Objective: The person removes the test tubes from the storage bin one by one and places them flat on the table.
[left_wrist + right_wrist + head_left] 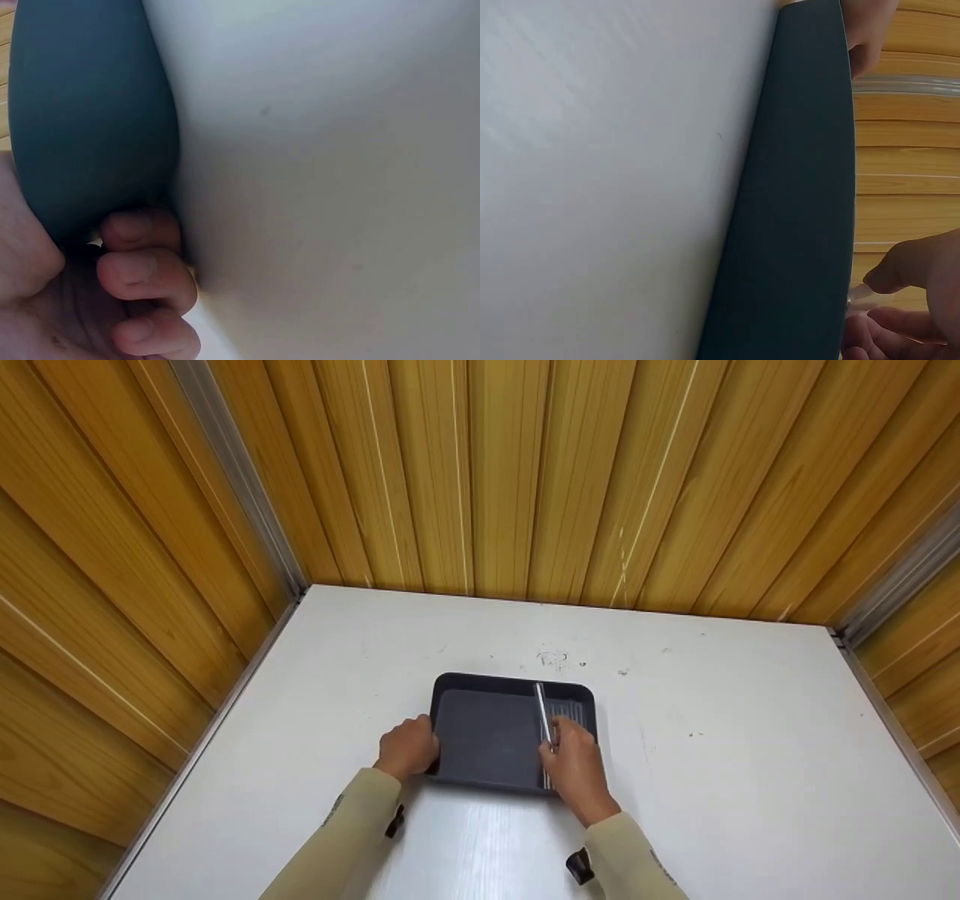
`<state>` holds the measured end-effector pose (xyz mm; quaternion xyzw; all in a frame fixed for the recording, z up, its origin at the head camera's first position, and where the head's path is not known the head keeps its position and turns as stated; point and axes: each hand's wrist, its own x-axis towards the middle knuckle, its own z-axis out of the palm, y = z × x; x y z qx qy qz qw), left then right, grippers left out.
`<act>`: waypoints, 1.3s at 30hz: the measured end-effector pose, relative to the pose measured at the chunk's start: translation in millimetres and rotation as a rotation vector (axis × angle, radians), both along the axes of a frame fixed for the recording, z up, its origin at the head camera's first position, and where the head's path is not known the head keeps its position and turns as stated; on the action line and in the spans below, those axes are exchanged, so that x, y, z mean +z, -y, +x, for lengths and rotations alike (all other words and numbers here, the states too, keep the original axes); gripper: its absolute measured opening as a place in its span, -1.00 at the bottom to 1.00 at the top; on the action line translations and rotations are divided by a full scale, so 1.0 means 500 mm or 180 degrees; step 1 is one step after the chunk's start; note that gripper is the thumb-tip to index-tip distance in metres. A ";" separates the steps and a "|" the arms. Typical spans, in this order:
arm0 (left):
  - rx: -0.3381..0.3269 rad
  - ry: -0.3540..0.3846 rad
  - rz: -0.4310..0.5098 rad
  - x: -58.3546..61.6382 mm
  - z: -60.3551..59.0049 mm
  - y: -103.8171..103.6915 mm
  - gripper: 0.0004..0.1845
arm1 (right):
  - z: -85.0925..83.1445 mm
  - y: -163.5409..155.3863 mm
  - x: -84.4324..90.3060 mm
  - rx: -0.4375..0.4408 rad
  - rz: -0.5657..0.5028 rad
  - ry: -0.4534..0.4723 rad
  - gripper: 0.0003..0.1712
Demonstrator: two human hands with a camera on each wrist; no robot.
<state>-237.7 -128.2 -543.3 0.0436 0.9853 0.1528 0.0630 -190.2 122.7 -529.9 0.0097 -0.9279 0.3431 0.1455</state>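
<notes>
A dark grey rectangular tray [510, 682] lies flat on the white table [712, 780], with ribs along its right part. My left hand [409, 750] grips the tray's left edge. In the left wrist view its curled fingers [142, 255] lie against the tray's wall [90, 112]. My right hand [574, 765] is over the tray's near right corner and pinches a thin silver rod [541, 709]. The rod points away from me across the tray. The right wrist view shows the tray's outer wall [795, 187] and my right fingers [907, 300] beside its rim.
Wooden slatted walls [480, 472] close the table in at the back and on both sides, with metal strips [225, 457] in the corners. A few small dark marks [553, 658] dot the tabletop behind the tray.
</notes>
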 end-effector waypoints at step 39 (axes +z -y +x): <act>-0.0020 0.0001 0.0013 0.003 0.002 0.000 -0.78 | -0.002 -0.056 0.024 -0.0347 -0.0163 0.0120 -0.62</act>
